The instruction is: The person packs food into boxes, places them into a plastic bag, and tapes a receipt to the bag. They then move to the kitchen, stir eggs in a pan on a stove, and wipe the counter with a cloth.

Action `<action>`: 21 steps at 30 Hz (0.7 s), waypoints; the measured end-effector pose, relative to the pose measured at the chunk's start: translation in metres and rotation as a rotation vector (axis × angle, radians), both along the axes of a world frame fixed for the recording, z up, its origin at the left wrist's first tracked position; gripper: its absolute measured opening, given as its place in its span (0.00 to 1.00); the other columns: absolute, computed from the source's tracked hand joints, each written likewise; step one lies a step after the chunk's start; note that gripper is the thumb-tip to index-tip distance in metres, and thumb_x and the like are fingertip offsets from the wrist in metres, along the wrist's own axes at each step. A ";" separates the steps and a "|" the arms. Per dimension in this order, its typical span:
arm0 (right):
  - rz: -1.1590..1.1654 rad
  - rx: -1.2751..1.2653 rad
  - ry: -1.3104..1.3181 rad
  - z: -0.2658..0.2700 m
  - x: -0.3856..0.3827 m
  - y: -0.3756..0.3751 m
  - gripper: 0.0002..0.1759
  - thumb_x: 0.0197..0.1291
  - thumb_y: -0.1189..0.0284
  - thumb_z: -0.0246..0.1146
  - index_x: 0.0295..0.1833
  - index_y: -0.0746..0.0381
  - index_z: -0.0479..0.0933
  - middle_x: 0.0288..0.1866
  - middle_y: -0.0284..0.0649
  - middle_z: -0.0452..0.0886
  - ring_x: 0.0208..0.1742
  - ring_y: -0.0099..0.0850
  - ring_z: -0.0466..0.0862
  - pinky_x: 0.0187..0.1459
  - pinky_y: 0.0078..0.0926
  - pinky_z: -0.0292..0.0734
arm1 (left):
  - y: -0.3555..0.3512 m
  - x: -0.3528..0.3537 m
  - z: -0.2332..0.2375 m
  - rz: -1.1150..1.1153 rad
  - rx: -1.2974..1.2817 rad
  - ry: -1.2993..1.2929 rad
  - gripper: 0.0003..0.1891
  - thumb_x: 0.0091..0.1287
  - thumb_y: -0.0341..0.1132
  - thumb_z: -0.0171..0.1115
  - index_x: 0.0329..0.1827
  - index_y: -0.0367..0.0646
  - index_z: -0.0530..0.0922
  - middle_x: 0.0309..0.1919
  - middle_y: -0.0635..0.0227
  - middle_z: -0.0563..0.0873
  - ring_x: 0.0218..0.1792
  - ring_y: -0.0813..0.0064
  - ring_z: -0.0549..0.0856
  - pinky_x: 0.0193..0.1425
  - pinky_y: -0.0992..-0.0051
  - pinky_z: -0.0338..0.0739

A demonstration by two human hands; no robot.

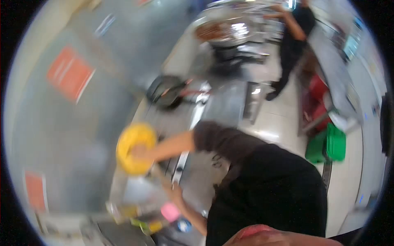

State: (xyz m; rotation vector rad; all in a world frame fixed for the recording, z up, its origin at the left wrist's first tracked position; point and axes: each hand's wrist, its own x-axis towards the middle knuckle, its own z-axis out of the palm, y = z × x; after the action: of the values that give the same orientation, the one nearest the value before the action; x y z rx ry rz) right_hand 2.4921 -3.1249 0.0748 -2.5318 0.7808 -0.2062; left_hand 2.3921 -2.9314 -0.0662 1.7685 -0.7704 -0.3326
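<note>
A round yellow thing (125, 162), like a bowl or a lid, is over the stove counter by the metal wall; blur hides its exact kind. My right hand (140, 153) is across its middle, fingers smeared but seemingly gathered on it. Just below, my left hand (164, 177) reaches up to its lower edge. Whether those fingers grip it or only touch it cannot be made out. Farther along the counter, a dark pan (167, 92) holds what look like utensils with reddish handles.
Behind the pan is a large metal pan (221, 30) with brown food. A co-worker (292, 49) in dark clothes stands near it. A green bin (326, 147) is on the tiled floor to the right. Near my left forearm are a pink item (170, 212) and small containers.
</note>
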 end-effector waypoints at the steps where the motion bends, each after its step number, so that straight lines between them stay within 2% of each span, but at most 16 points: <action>1: 0.013 -0.021 0.061 -0.007 0.010 0.014 0.16 0.53 0.64 0.58 0.44 0.60 0.81 0.41 0.44 0.81 0.42 0.37 0.82 0.39 0.43 0.79 | -0.018 -0.058 0.118 0.091 0.127 0.366 0.26 0.57 0.23 0.54 0.60 0.33 0.60 0.34 0.55 0.77 0.21 0.74 0.77 0.21 0.77 0.72; 2: 0.050 -0.036 0.088 -0.012 0.016 0.028 0.16 0.51 0.63 0.60 0.44 0.59 0.82 0.40 0.44 0.82 0.41 0.37 0.83 0.37 0.44 0.79 | -0.031 -0.063 0.110 0.043 0.151 0.351 0.26 0.57 0.23 0.54 0.60 0.33 0.60 0.34 0.55 0.77 0.21 0.74 0.77 0.21 0.77 0.72; 3: 0.043 -0.016 0.070 -0.006 0.006 0.026 0.16 0.51 0.63 0.60 0.44 0.59 0.82 0.40 0.44 0.82 0.41 0.37 0.83 0.37 0.44 0.79 | -0.035 -0.058 0.095 0.145 0.137 0.359 0.25 0.57 0.23 0.56 0.58 0.35 0.60 0.30 0.60 0.74 0.16 0.80 0.71 0.15 0.80 0.64; 4: 0.101 -0.112 0.041 0.005 -0.017 0.035 0.15 0.46 0.66 0.62 0.40 0.60 0.83 0.37 0.44 0.82 0.37 0.37 0.83 0.31 0.44 0.79 | -0.024 -0.051 0.089 0.280 0.125 0.361 0.24 0.58 0.23 0.57 0.56 0.36 0.59 0.26 0.64 0.71 0.10 0.85 0.65 0.10 0.83 0.55; 5: 0.167 -0.211 0.010 0.012 -0.036 0.051 0.14 0.41 0.69 0.63 0.37 0.60 0.84 0.34 0.44 0.83 0.34 0.36 0.84 0.26 0.44 0.78 | -0.008 -0.049 0.094 0.320 0.143 0.341 0.24 0.58 0.23 0.57 0.56 0.36 0.59 0.26 0.64 0.71 0.10 0.85 0.65 0.10 0.83 0.55; 6: 0.179 -0.204 0.001 0.023 -0.054 0.051 0.14 0.41 0.69 0.63 0.37 0.60 0.84 0.34 0.44 0.83 0.34 0.36 0.84 0.26 0.44 0.78 | -0.014 -0.051 0.099 0.254 0.077 0.405 0.23 0.58 0.24 0.57 0.55 0.36 0.59 0.26 0.64 0.71 0.10 0.84 0.65 0.10 0.83 0.56; 8: 0.529 -0.633 0.240 0.042 -0.102 0.040 0.12 0.41 0.69 0.64 0.34 0.61 0.84 0.31 0.41 0.83 0.33 0.34 0.84 0.23 0.42 0.76 | -0.019 -0.058 0.097 0.161 0.010 0.493 0.22 0.59 0.24 0.58 0.55 0.36 0.59 0.25 0.64 0.72 0.11 0.84 0.66 0.11 0.82 0.57; 9: 0.519 -0.632 0.252 0.055 -0.120 0.034 0.12 0.41 0.69 0.64 0.34 0.61 0.84 0.31 0.41 0.83 0.33 0.34 0.84 0.23 0.42 0.76 | -0.018 -0.057 0.097 0.166 0.032 0.478 0.22 0.59 0.24 0.58 0.54 0.37 0.59 0.25 0.64 0.71 0.11 0.83 0.66 0.11 0.82 0.57; 11: 0.518 -0.387 0.197 0.080 -0.140 0.023 0.09 0.41 0.70 0.64 0.31 0.60 0.83 0.30 0.41 0.83 0.33 0.36 0.84 0.24 0.39 0.76 | -0.020 -0.057 0.100 0.171 0.041 0.456 0.21 0.59 0.24 0.58 0.53 0.37 0.59 0.25 0.64 0.71 0.11 0.83 0.65 0.11 0.82 0.56; 14: 0.519 -0.514 0.078 0.096 -0.149 -0.003 0.07 0.42 0.71 0.64 0.29 0.58 0.83 0.30 0.39 0.84 0.33 0.37 0.84 0.27 0.36 0.77 | -0.019 -0.058 0.101 0.172 0.032 0.447 0.20 0.59 0.24 0.58 0.51 0.38 0.59 0.26 0.65 0.71 0.11 0.83 0.66 0.11 0.83 0.56; 16: 0.626 -0.633 0.025 0.123 -0.150 -0.024 0.06 0.44 0.71 0.64 0.30 0.57 0.84 0.32 0.38 0.84 0.35 0.38 0.84 0.29 0.33 0.78 | -0.018 -0.053 0.095 0.171 0.081 0.450 0.19 0.60 0.24 0.58 0.49 0.39 0.59 0.26 0.65 0.70 0.11 0.83 0.66 0.10 0.83 0.56; 20: 0.604 -0.696 0.102 0.188 -0.168 -0.020 0.06 0.43 0.69 0.66 0.29 0.57 0.83 0.32 0.34 0.84 0.36 0.34 0.83 0.25 0.33 0.76 | -0.018 -0.054 0.095 0.174 0.060 0.468 0.19 0.60 0.24 0.58 0.49 0.39 0.59 0.26 0.65 0.70 0.11 0.83 0.67 0.10 0.82 0.56; 21: 0.578 -0.633 0.205 0.207 -0.181 -0.011 0.09 0.43 0.69 0.68 0.33 0.57 0.84 0.36 0.34 0.84 0.39 0.33 0.83 0.32 0.30 0.77 | -0.019 -0.055 0.095 0.185 0.054 0.465 0.19 0.60 0.24 0.58 0.49 0.40 0.60 0.25 0.65 0.70 0.11 0.83 0.66 0.10 0.82 0.56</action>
State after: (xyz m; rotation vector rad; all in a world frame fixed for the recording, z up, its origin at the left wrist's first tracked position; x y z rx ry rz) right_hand 2.3108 -3.1355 0.2814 -3.2888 -0.0007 0.0111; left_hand 2.3376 -2.9502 0.0292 1.7059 -0.2672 -0.6165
